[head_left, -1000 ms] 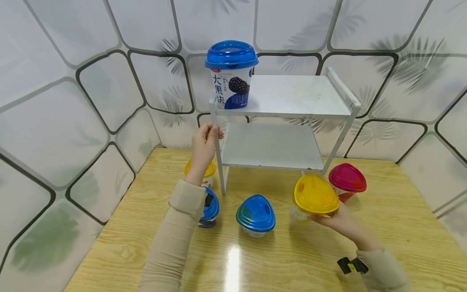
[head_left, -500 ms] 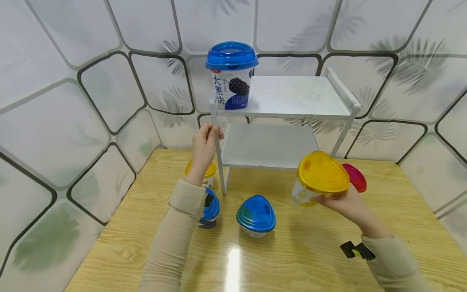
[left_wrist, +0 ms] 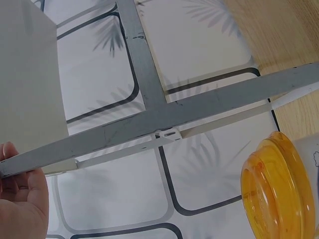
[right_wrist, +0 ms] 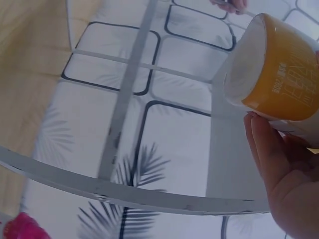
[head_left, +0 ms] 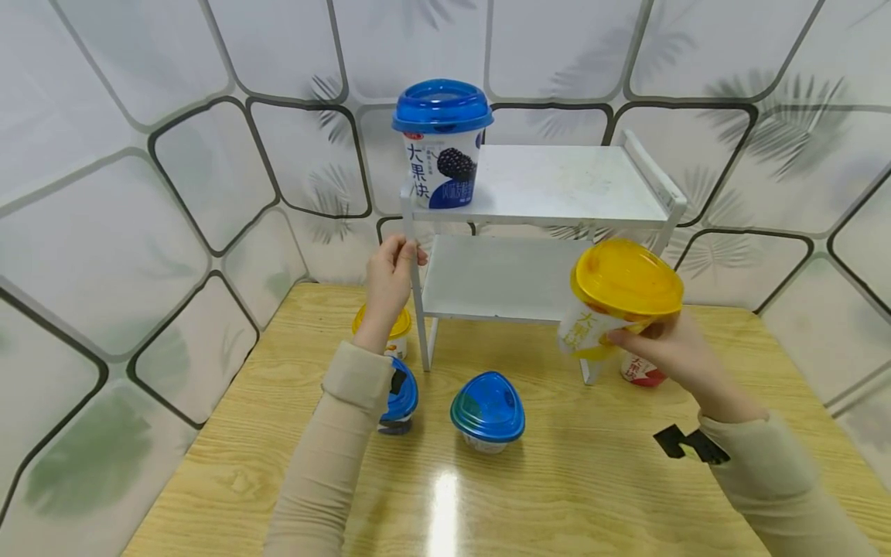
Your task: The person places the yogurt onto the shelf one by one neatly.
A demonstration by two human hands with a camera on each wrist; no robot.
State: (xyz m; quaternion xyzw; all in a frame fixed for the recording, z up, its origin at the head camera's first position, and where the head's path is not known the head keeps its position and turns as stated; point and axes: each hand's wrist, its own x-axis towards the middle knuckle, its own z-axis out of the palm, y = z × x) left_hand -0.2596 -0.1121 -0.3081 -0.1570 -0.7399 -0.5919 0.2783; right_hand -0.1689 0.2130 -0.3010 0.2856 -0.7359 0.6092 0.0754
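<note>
Fingers (right_wrist: 269, 144) of the right hand (head_left: 671, 352) grip the yellow-lidded cup (head_left: 618, 298) in the air before the rack (head_left: 557, 182); the left hand (head_left: 391, 275) grips the rack's left post (head_left: 418, 302). The cup should be light, smooth and slightly squeezable, best held below the lid (head_left: 629, 272). The right hand mostly hides a red-and-white cup (head_left: 642, 373).

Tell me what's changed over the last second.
The right hand has raised the yellow-lidded cup it already held, shifting slightly right and hiding much of the pink-lidded cup in the head view. Nothing was let go. The left hand still grips the white rack's post; the blue-lidded cups stayed put.
</note>
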